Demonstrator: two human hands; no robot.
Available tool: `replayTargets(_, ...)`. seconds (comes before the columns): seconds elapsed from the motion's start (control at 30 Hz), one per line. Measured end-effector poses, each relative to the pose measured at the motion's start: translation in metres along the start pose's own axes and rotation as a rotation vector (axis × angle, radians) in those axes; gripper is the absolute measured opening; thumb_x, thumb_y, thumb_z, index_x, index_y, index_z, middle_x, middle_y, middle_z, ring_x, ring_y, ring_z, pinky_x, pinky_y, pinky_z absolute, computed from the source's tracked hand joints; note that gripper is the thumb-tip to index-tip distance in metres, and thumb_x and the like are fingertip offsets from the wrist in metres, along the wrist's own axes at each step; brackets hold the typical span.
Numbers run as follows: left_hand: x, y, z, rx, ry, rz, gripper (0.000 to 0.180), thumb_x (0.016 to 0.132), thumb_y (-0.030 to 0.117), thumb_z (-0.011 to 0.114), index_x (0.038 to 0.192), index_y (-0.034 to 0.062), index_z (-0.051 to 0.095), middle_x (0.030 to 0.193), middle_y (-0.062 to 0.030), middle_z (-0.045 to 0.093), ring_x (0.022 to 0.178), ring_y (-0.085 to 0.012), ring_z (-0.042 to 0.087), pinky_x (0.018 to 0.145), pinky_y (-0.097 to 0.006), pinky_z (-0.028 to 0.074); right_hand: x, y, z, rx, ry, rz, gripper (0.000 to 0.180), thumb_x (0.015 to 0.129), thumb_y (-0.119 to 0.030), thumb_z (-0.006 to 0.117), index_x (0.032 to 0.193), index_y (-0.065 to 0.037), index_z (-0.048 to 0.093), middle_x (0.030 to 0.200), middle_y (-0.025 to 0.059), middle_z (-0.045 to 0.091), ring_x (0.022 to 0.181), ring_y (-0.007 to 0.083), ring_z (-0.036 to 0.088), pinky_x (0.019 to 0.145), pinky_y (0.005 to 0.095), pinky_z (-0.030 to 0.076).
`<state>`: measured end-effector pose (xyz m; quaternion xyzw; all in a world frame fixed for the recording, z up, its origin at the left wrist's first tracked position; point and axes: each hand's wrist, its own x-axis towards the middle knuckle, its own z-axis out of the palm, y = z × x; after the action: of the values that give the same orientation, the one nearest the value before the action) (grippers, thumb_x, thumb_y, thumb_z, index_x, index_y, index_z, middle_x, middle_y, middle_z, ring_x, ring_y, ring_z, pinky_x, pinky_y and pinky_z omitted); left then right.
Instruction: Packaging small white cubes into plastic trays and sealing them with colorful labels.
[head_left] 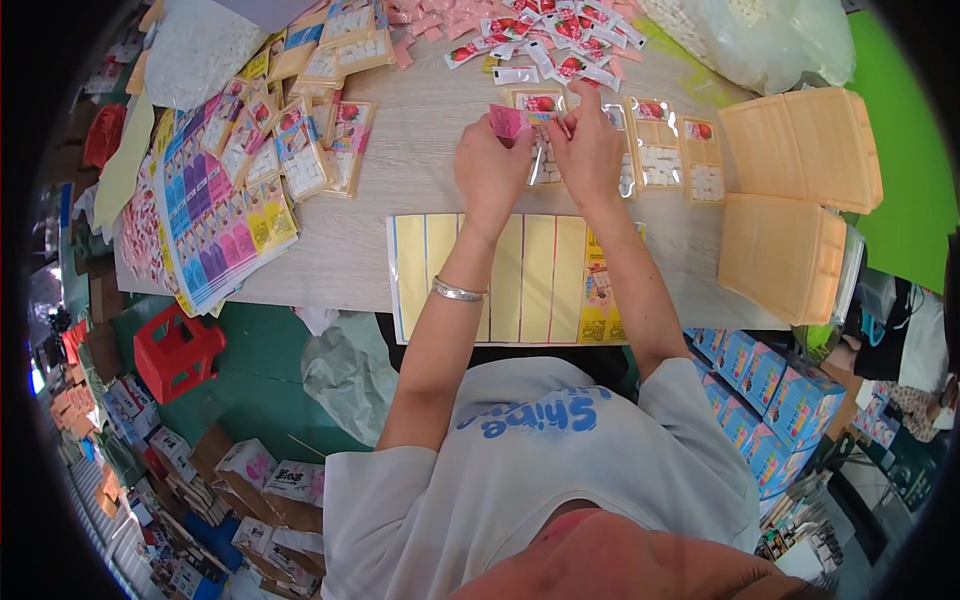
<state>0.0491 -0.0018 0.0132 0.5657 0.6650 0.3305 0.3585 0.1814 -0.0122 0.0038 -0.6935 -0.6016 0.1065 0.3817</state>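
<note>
My left hand (487, 165) is closed on a small pink packet (508, 122), held between thumb and fingers above a compartmented clear tray (545, 172). My right hand (588, 152) is beside it with fingers pinched together over the same tray; what they hold, if anything, is too small to tell. White pieces fill the tray's near part, and a strawberry-printed sachet (540, 103) lies in its far part. My hands hide some of the tray. To the right stand similar trays (660, 165), also with white pieces and strawberry sachets.
Nearer me lies a yellow label sheet (505, 280). Filled packs (300, 150) and printed sheets (215, 240) pile at left. Strawberry sachets (570, 40) and pink packets (440, 15) heap at the back. Tan plastic bins (785, 250) stand right; a red stool (178, 350) is below left.
</note>
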Motion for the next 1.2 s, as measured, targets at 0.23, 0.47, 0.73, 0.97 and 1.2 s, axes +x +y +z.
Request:
replayTargets(0.23,-0.004,0.005,0.011,0.105,0.029,0.007,0.038,0.086,0.025,0.077,0.113,0.0008,0.064,0.096,-0.0182,0.074,0.086,-0.0322,0.073,0.075,-0.043,0.056,0.002,0.000,-0.009,0.061,-0.006,0.061,0.060,0.081,-0.009,0.082,0.132,-0.009,0.050,0.076,0.0093,0.068,0.070,0.0251,0.068,0.063,0.0382,0.053)
replayTargets(0.47,-0.025,-0.005,-0.043,-0.856,-0.086,-0.104,0.038,0.088,0.008,0.078,0.121,-0.0025,0.063,0.098,-0.0076,0.074,0.089,-0.0144,0.071,0.082,-0.029,0.057,-0.015,-0.035,-0.046,0.549,0.151,0.180,0.060,0.082,-0.004,0.080,0.134,-0.005,0.050,0.090,0.0072,0.067,0.079,0.0150,0.067,0.067,0.0329,0.056)
replayTargets(0.73,-0.066,-0.016,-0.095,-0.890,-0.385,-0.241,0.035,0.083,0.002,0.083,0.114,-0.0015,0.070,0.101,-0.0065,0.075,0.091,-0.0122,0.070,0.084,-0.027,0.056,-0.082,-0.046,-0.070,1.167,-0.270,0.486,0.024,0.092,0.000,0.069,0.116,0.001,0.071,0.108,0.0089,0.074,0.093,0.0113,0.070,0.084,0.0268,0.056)
replayTargets(0.97,-0.105,-0.008,-0.124,-0.119,0.154,0.359,0.031,0.079,0.009,0.088,0.106,0.0011,0.074,0.096,-0.0071,0.076,0.074,-0.0107,0.065,0.071,-0.026,0.054,-0.097,-0.055,-0.082,0.925,-0.111,0.531,0.015,0.091,0.001,0.072,0.106,0.001,0.075,0.096,0.0053,0.075,0.085,0.0101,0.070,0.077,0.0258,0.056)
replayTargets(1.2,-0.113,-0.024,-0.107,-0.695,-0.256,0.173,0.029,0.085,0.004,0.081,0.113,0.0003,0.074,0.104,-0.0066,0.076,0.091,-0.0110,0.069,0.083,-0.028,0.056,-0.112,-0.071,-0.096,0.805,-0.277,0.204,0.012,0.086,0.001,0.078,0.098,0.001,0.076,0.089,0.0060,0.076,0.079,0.0089,0.069,0.071,0.0252,0.055)
